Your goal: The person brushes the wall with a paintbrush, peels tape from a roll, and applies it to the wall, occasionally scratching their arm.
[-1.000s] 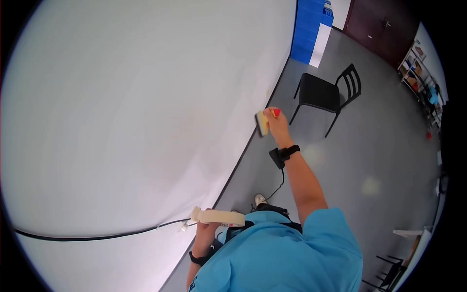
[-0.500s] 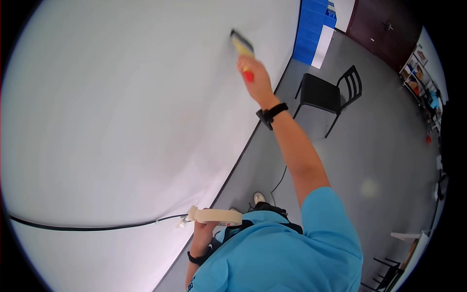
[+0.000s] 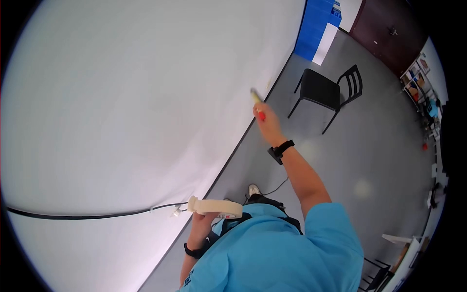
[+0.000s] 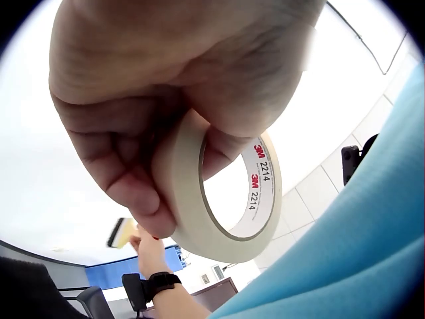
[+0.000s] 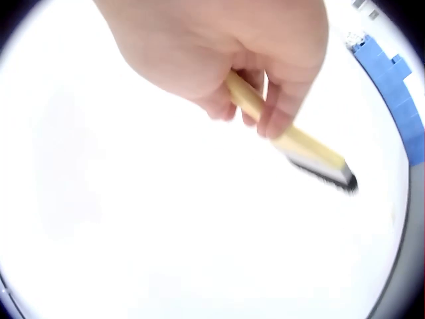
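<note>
The brush (image 5: pixel 302 143) was near the lower edge of the wall (image 3: pixel 136 97); I could not tell whether they touched. My right hand (image 5: pixel 246 53) was closed, fingers and thumb pinching the brush's handle. My left hand (image 4: pixel 172 60) was curled, gripping the tape roll (image 4: pixel 182 183). A chair (image 3: pixel 319 90) stood apart from both hands.
</note>
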Available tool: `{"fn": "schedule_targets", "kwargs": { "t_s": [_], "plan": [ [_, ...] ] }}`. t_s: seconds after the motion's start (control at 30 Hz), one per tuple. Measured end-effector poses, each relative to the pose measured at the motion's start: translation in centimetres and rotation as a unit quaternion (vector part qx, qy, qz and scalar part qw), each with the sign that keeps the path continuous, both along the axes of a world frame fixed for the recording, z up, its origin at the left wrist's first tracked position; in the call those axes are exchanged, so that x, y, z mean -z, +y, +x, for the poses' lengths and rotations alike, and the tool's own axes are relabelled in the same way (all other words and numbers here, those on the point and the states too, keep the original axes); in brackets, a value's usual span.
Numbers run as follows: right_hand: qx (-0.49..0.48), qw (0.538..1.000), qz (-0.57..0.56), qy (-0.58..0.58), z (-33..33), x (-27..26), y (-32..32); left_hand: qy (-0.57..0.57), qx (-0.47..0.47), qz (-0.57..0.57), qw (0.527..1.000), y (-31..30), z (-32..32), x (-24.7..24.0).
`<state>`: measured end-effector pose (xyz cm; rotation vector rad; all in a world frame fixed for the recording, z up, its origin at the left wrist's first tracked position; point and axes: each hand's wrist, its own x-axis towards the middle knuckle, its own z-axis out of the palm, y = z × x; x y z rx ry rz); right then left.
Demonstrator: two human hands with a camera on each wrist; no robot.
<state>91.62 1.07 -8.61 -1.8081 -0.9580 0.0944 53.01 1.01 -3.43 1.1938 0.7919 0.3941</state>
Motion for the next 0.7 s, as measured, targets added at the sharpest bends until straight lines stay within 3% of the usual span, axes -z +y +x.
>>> {"fn": "schedule_targets", "kwargs": {
  "t_s": [0.03, 0.13, 0.23, 0.33, 0.37, 0.4, 0.43, 0.5, 0.57, 0.63, 0.7],
  "plan": [
    [0.041, 0.984, 0.144, -0.094, 0.1, -1.1, 0.5, 0.003, -0.002, -0.001, 1.000, -0.1, 0.2, -0.3],
    [0.054, 0.982, 0.119, -0.139, -0.5, -4.8, 1.2, 0.006, -0.003, -0.009, 1.000, -0.4, 0.4, -0.6],
    [-0.013, 0.976, 0.207, -0.065, -0.4, -4.5, 3.4, 0.005, 0.001, -0.006, 1.000, -0.6, 0.6, -0.5],
    [-0.033, 0.973, 0.210, -0.087, -2.5, -2.4, 4.9, -0.004, 0.008, 0.004, 1.000, -0.5, 0.8, -0.5],
    [-0.134, 0.971, 0.190, -0.059, -2.9, 0.1, 4.7, -0.012, 0.012, 0.010, 1.000, -0.5, 0.9, -0.6],
    [-0.168, 0.972, 0.166, -0.009, -6.0, -1.1, 3.0, -0.014, 0.011, 0.013, 1.000, -0.5, 0.8, -0.6],
    [-0.260, 0.961, 0.084, -0.039, -6.6, 0.9, 2.0, -0.012, 0.009, 0.007, 1.000, -0.5, 0.7, -0.7],
    [-0.405, 0.909, -0.090, 0.038, -8.4, 2.6, -0.6, -0.020, 0.006, 0.001, 1.000, -0.3, 0.6, 0.0],
    [-0.434, 0.878, -0.176, 0.095, -9.8, 5.5, -3.2, -0.007, 0.008, 0.008, 1.000, -0.3, 0.7, -0.1],
    [-0.410, 0.859, -0.304, 0.045, -10.5, 8.7, -4.8, 0.007, 0.005, 0.004, 1.000, -0.3, 0.7, -0.3],
    [-0.385, 0.871, -0.302, 0.037, -10.7, 11.8, -6.2, 0.009, -0.001, 0.008, 1.000, -0.3, 0.9, -0.4]
  ]
}}
